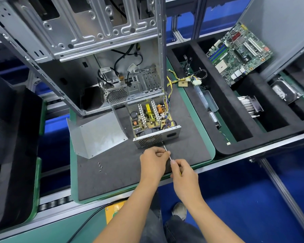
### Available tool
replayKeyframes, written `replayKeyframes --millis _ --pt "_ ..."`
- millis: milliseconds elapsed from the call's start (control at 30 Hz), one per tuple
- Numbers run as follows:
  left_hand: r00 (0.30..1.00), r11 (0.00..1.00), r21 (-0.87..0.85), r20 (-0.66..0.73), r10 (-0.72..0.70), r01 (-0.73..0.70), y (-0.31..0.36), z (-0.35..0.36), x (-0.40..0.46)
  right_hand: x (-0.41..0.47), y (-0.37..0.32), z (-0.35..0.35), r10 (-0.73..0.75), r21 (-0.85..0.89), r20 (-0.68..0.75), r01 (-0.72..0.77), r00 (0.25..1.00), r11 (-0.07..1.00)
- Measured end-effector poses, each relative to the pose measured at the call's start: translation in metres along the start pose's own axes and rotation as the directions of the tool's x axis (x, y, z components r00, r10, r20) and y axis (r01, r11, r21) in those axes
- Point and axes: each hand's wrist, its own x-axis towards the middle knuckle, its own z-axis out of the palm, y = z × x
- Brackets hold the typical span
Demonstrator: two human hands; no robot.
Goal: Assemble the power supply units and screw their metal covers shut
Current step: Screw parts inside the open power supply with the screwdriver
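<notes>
I see the open silver metal power supply box [152,120] on the dark foam mat [123,169], my left hand [154,161] pinching the thin steel screwdriver shaft [166,150] at its grille, my right hand [183,174] gripping the handle, the bent grey metal cover [96,133] just left of it, small loose screws [99,166] below-left

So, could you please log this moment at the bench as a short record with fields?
Unit: open power supply, circuit board exposed, on the dark mat
Cover: bent metal cover off, lying left of the unit
Tool: screwdriver, tip at the unit's front grille face
Left hand: fingers curled at the shaft
Right hand: grips the handle
Loose screws: small cluster on the mat, left of the hands
Behind: empty computer case
Right tray: motherboard, heatsink
</notes>
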Motion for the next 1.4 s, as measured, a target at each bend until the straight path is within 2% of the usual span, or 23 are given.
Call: replayKeyframes --millis 300,600,767,833,867,900,967,1000,1033,1100,1167,1233,1333,1367,1400 --pt "1.000 1.000 0.020 -0.005 -0.006 0.006 0.001 0.002 0.001 -0.002 -0.004 0.001 0.004 -0.005 -0.023 -0.005 1.000 1.000" --pt "0.998 0.998 -0.001 -0.004 -0.056 0.056 0.007 0.000 0.006 -0.005 -0.017 -0.001 0.028 -0.036 0.021 -0.027 0.999 0.999" --pt "0.999 0.999 0.015 -0.007 -0.049 0.050 0.009 0.000 0.005 -0.018 -0.011 0.003 0.017 -0.095 -0.119 -0.028 0.993 0.995" --pt "0.997 0.997 0.057 -0.058 0.047 -0.044 0.009 -0.006 -0.002 -0.017 -0.008 0.001 0.064 -0.037 -0.130 -0.070 0.989 0.997" --pt "0.972 0.976 0.127 -0.133 0.191 -0.175 0.008 -0.013 -0.005 -0.017 -0.007 0.000 0.084 -0.010 -0.119 -0.085 0.989 0.996" --pt "0.897 0.913 0.223 -0.214 0.387 -0.341 0.008 -0.022 -0.006 -0.018 -0.007 -0.001 0.075 -0.014 -0.115 -0.077 0.991 0.997" --pt "0.662 0.698 0.424 -0.259 0.704 -0.577 0.008 -0.042 0.003 -0.021 -0.008 -0.003 0.029 -0.022 -0.124 -0.032 0.992 0.999" --pt "0.598 0.615 0.496 -0.218 0.771 -0.613 0.009 -0.053 0.011 -0.022 -0.009 -0.003 0.036 0.006 -0.135 -0.035 0.990 0.999" --pt "0.593 0.569 0.548 -0.156 0.790 -0.613 0.012 -0.063 0.021 -0.021 -0.010 -0.003 0.064 0.055 -0.141 -0.057 0.988 0.997" --pt "0.649 0.518 0.613 -0.010 0.760 -0.597 0.016 -0.076 0.039 -0.018 -0.011 -0.003 0.136 0.122 -0.121 -0.121 0.983 0.985" --pt "0.675 0.462 0.644 0.116 0.729 -0.610 0.019 -0.080 0.049 -0.016 -0.015 -0.004 0.134 0.093 -0.066 -0.128 0.989 0.987" --pt "0.659 0.408 0.662 0.174 0.732 -0.629 0.020 -0.081 0.056 -0.019 -0.017 -0.002 0.071 0.044 -0.035 -0.069 0.997 0.997" --pt "0.632 0.364 0.666 0.210 0.746 -0.651 0.021 -0.082 0.058 -0.019 -0.016 0.005 0.012 -0.163 -0.113 -0.031 0.994 0.986" --pt "0.629 0.370 0.652 0.215 0.747 -0.662 0.021 -0.081 0.057 -0.016 -0.016 0.006 0.062 -0.139 -0.131 -0.081 0.989 0.987" --pt "0.626 0.383 0.630 0.217 0.749 -0.676 0.022 -0.080 0.056 -0.012 -0.018 0.003 0.184 0.031 -0.105 -0.181 0.977 0.983"
